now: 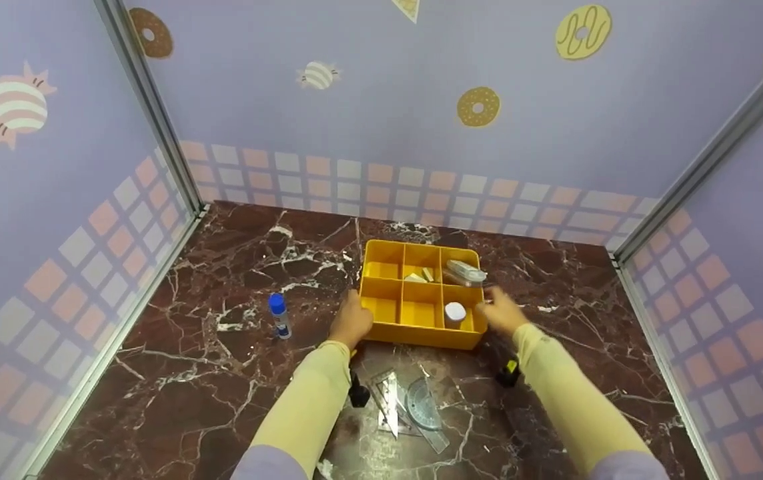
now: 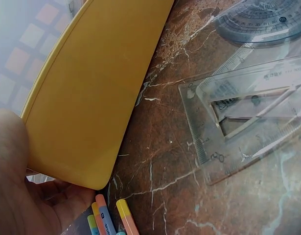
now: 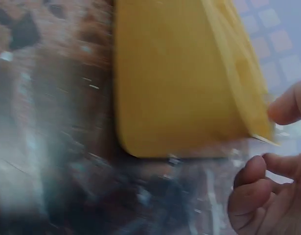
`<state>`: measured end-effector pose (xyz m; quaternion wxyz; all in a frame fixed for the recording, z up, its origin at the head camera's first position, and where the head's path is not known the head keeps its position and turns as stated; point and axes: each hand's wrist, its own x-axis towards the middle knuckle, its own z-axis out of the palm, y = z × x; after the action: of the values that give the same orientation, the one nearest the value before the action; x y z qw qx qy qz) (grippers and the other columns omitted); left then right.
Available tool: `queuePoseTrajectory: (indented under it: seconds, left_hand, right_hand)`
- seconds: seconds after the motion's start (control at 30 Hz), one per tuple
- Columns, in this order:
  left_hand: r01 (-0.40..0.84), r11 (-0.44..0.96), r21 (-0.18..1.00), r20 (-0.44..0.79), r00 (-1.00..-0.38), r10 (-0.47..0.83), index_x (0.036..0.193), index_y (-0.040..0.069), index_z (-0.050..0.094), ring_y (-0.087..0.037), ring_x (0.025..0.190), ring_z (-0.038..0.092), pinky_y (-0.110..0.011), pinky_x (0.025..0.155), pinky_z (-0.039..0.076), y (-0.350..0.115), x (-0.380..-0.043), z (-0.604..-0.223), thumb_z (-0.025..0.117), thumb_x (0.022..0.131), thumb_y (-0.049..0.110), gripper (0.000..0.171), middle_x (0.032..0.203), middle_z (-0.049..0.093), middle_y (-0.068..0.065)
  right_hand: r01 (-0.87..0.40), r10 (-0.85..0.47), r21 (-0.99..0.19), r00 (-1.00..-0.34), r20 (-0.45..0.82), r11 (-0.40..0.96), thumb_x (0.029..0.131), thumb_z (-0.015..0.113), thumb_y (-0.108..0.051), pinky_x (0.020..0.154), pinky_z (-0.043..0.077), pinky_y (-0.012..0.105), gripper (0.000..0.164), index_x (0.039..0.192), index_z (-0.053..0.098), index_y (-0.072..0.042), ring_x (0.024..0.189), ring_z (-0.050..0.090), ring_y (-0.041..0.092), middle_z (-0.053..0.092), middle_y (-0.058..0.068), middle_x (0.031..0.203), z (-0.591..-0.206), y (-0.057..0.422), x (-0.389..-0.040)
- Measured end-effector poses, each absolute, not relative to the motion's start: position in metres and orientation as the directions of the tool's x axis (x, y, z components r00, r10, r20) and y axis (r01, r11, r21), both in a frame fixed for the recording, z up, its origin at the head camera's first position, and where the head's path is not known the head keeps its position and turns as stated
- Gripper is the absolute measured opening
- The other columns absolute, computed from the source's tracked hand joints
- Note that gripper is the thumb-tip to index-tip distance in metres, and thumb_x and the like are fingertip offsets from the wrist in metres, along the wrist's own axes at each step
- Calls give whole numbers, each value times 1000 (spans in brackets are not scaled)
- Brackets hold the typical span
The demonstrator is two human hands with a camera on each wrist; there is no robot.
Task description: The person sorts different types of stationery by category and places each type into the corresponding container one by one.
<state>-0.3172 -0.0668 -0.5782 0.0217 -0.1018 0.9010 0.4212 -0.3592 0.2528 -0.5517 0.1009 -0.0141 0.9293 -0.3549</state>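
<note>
A yellow compartment box (image 1: pixel 421 335) stands on the marbled surface. My left hand (image 1: pixel 352 320) grips its near left corner, with the thumb (image 2: pixel 8 142) against the side wall and curled fingers (image 2: pixel 67 200) at the bottom edge. By the right wall is my right hand (image 1: pixel 503 312). In the blurred right wrist view its thumb (image 3: pixel 289 105) is at the box's rim, while the bent fingers (image 3: pixel 250 193) stand apart from the wall. Inside the box are a white round-topped item (image 1: pixel 455 311), a clear packet (image 1: pixel 467 272) and small pale pieces (image 1: pixel 415 277).
A glue stick (image 1: pixel 279 315) with a blue cap lies left of the box. In front of it are a clear set square (image 1: pixel 388 403) and a bluish protractor (image 1: pixel 424 404), overlapping. Several highlighters (image 2: pixel 105 218) lie close to my left hand. Patterned walls (image 1: pixel 395 120) enclose the surface.
</note>
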Motion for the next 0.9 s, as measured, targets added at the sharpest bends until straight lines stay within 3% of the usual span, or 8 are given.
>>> queuePoseTrajectory:
  seconds: [0.2,0.33,0.47,0.57,0.7,0.8,0.9]
  left_hand:
    - [-193,619,761,-121,-980,-156,132,-2,46,-42,116,58,-54,100,45,-69,-316,-579,46,89,11,45,123,58,-24]
    - [-192,626,756,-119,-981,-156,133,-2,45,-41,116,58,-53,100,45,-72,-315,-580,46,89,10,45,124,57,-24]
    - [-195,623,758,-106,-978,-178,133,-2,46,-43,116,58,-54,100,45,-74,-316,-579,46,88,9,46,124,57,-25]
    - [-191,615,765,-110,-980,-167,134,-3,45,-44,117,57,-55,101,44,-75,-317,-578,46,88,9,47,125,57,-26]
    - [-173,615,770,-121,-985,-124,137,-5,43,-44,121,56,-55,102,43,-72,-318,-579,45,91,12,49,129,55,-28]
    - [-120,649,751,-61,-992,-113,143,-4,42,-43,126,52,-54,105,41,-74,-318,-579,49,94,19,54,135,52,-28]
    - [-2,704,710,89,-992,-93,146,-1,43,-43,127,50,-54,105,42,-85,-315,-571,56,95,23,58,136,51,-27]
  right_hand:
    - [133,-58,-742,-973,-225,657,82,47,-5,103,43,51,59,138,42,11,114,54,38,55,29,131,-579,238,-347]
    - [226,2,-811,-964,-268,540,88,39,-3,105,42,48,57,144,39,9,118,53,35,52,28,137,-587,229,-346]
    - [229,18,-813,-965,-260,536,95,36,-9,104,42,46,53,146,40,6,123,52,36,52,28,139,-587,223,-348]
    - [253,51,-786,-961,-272,565,97,36,-14,78,54,44,50,143,45,2,110,58,37,56,28,130,-587,224,-348]
    - [290,103,-742,-952,-289,605,98,38,-20,46,49,38,46,137,50,2,86,59,34,59,27,118,-589,231,-346]
    - [277,99,-733,-956,-278,621,100,38,-23,42,47,35,46,135,51,3,80,59,34,59,28,117,-589,233,-346]
    - [253,89,-731,-963,-256,633,101,38,-24,42,47,35,45,134,54,1,79,60,34,60,27,117,-589,231,-347]
